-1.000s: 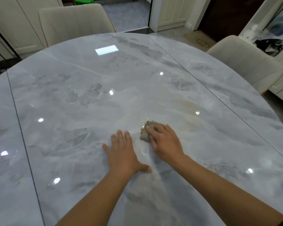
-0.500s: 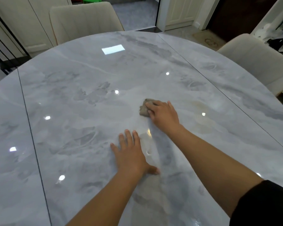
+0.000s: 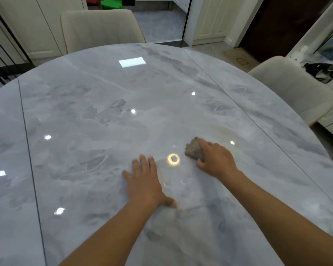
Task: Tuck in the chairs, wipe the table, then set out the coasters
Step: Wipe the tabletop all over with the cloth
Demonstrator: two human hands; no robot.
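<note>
A glossy grey marble table [image 3: 104,116] fills the view. My right hand [image 3: 216,160] presses a small crumpled grey-brown cloth [image 3: 193,148] onto the tabletop, right of centre; the fingers cover its near side. My left hand [image 3: 145,183] lies flat on the marble beside it, fingers spread, holding nothing. One cream chair [image 3: 102,28] stands tucked against the far edge. A second cream chair [image 3: 294,89] stands at the right edge. No coasters are in view.
Dark seams cross the tabletop at the left [image 3: 30,150] and the right [image 3: 244,112]. Cream cabinets [image 3: 29,25] stand behind the far chair. A doorway [image 3: 158,20] opens beyond, with a doormat [image 3: 240,61] on the floor. A black object [image 3: 320,71] lies far right.
My right hand has slid the cloth back toward me and to the right, after pushing it away. My left hand stays flat in about the same spot.
</note>
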